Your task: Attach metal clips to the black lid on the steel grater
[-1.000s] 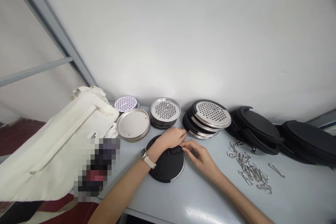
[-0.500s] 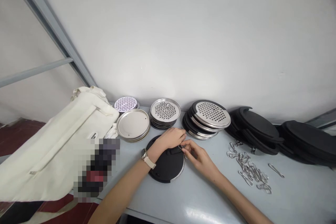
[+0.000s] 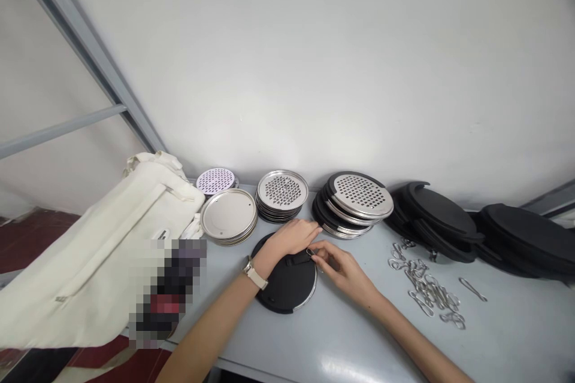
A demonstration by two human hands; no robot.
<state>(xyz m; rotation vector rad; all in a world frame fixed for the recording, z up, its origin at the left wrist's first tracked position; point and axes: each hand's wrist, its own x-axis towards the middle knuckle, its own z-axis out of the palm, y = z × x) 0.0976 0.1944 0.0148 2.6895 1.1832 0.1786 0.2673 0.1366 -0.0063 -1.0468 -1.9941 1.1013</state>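
In front of me on the table lies a round black holder with a metal rim showing at its lower right and a raised slot near its right side. My left hand, with a watch at the wrist, lies across the holder's far part. Its fingers are together and curl down by the far right edge, gripping it; the fingertips are partly hidden. Between thumb and forefinger my right hand pinches a bent metal wire clip at the end of the raised slot.
Wire clips lie piled to the right. Behind stand stacks of plain metal discs, grater discs, graters in black holders and black holders. A cream bag covers the table's left end, beside a wall.
Both hands stay nearly in place, the left shifting very slightly to the right. The clip is still pinched at the slot. The view has tilted a little.
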